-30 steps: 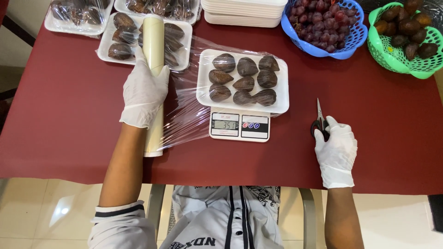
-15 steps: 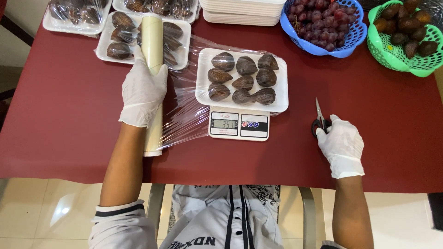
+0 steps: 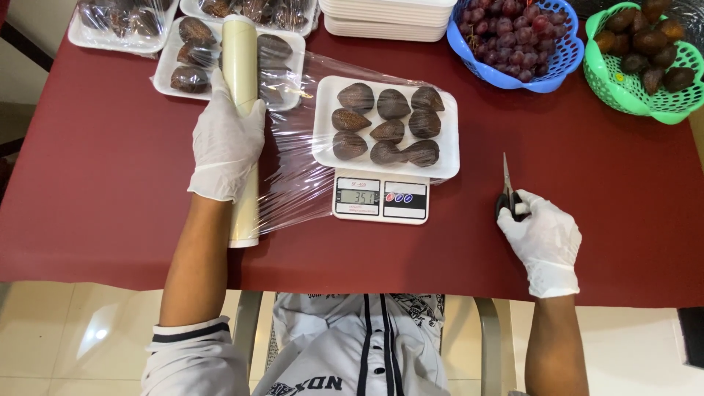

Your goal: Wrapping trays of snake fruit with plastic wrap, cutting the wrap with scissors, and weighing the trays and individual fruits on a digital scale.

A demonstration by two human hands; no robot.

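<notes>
Film stretched between my two hands, roll on the left, scissors on the right.

On the red counter (image 3: 88, 183) the white tray of brown fruit (image 3: 386, 126) sits on a scale (image 3: 380, 196); the cling-film roll (image 3: 241, 125) lies lengthwise away from me, my left hand (image 3: 226, 143) wrapped over it, the film (image 3: 293, 176) running rightward under the tray. My right hand (image 3: 544, 242) is well apart, fingers (image 3: 517, 210) closed on scissors (image 3: 507, 192), blades pointing away.
</notes>
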